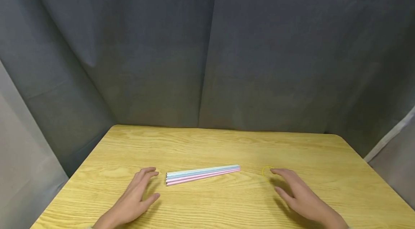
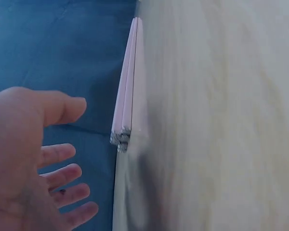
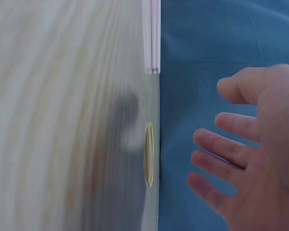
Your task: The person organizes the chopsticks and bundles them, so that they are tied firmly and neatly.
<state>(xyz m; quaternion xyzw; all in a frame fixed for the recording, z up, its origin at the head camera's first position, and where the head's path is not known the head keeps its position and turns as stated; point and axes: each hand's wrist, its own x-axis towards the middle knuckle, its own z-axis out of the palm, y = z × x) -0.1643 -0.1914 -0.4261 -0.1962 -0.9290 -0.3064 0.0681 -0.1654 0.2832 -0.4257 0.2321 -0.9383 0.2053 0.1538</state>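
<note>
A row of long, slim pastel sticks [image 1: 203,175] in white, blue and pink lies side by side on the wooden table. My left hand [image 1: 134,194] hovers at their left ends, fingers spread and thumb apart, holding nothing. In the left wrist view the sticks [image 2: 127,91] show dark grey ends pointing toward that hand [image 2: 43,159]. Right of the sticks lies a thin yellow rubber band [image 1: 263,173], its loop partly hidden behind my right hand [image 1: 299,196]. That hand is empty, its fingers loosely extended; in the right wrist view the rubber band [image 3: 149,154] stands apart from the fingertips [image 3: 202,137].
The wooden table [image 1: 207,211] has rounded far corners. Dark grey cloth [image 1: 207,49] hangs behind its far edge and along both sides. Lighter panels [image 1: 22,157] show at the left and right of the head view.
</note>
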